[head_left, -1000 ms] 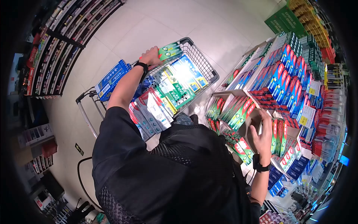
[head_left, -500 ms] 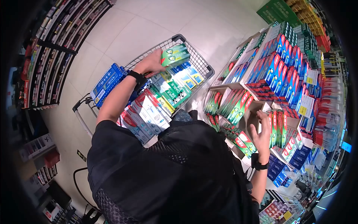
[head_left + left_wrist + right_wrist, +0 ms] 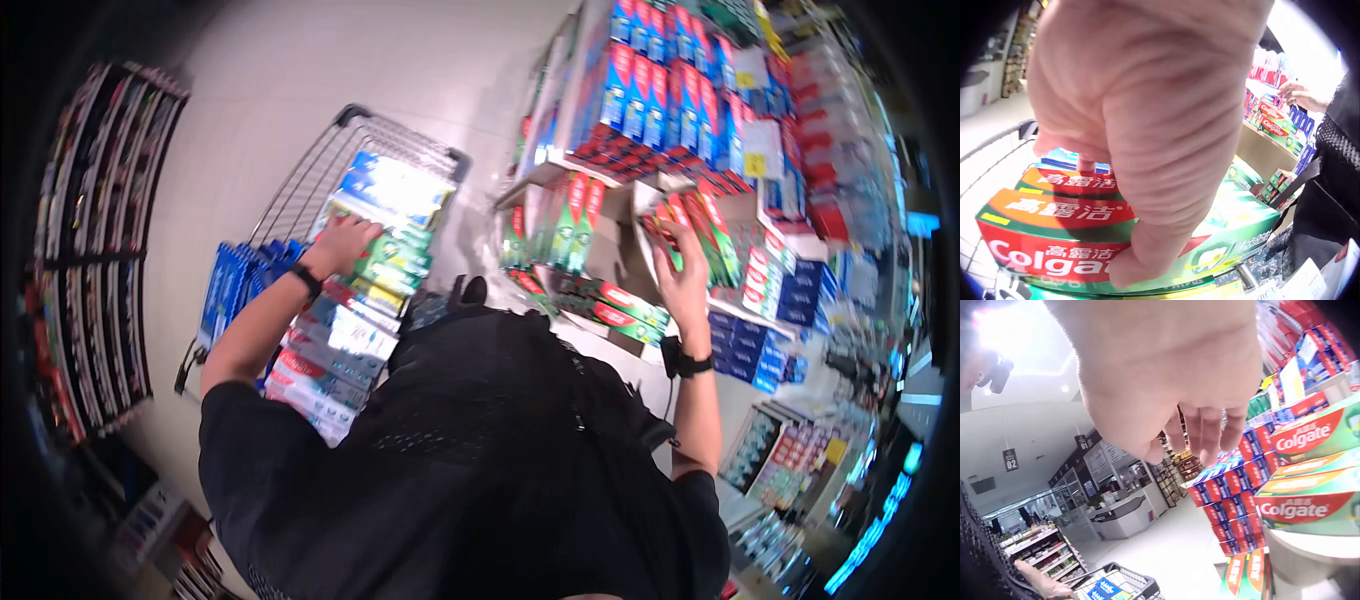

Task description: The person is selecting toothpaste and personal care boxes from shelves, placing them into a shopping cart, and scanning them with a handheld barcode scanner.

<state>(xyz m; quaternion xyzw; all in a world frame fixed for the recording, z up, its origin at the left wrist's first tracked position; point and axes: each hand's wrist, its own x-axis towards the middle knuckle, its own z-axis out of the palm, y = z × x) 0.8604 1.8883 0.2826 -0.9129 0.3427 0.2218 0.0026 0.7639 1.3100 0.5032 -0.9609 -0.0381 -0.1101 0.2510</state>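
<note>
Colgate toothpaste boxes (image 3: 1054, 256), green with red ends, lie in the grip of a shopper's left hand (image 3: 345, 246), its thumb (image 3: 1141, 265) pressed along the near face and the fingers reaching over the far side. The bundle sits over the goods inside a wire shopping cart (image 3: 405, 136); whether its full weight rests on the cartons below cannot be told. The right hand (image 3: 688, 280) is at the display, bent fingers beside red-and-green boxes (image 3: 712, 225), with nothing seen clasped in it; contact is unclear.

Around the bundle, blue-and-white packs (image 3: 385, 185) fill one end of the cart and red-and-white cartons (image 3: 318, 375) the other, with blue packages (image 3: 222, 300) along the side. Across from the cart, more green boxes (image 3: 575, 225) stand in a display bin (image 3: 618, 250), below stacked blue-and-red boxes (image 3: 650, 105) marked with a price card (image 3: 762, 150). Shelves (image 3: 110, 180) line the opposite side.

Good handling, by the look of it, calls for even pressure from thumb and fingers so the smooth cartons do not slide apart, the bundle kept level and squared to its neighbors, and release only once its base is fully supported. Too hard a squeeze could dent the thin card; a tilted set-down might topple the row.
</note>
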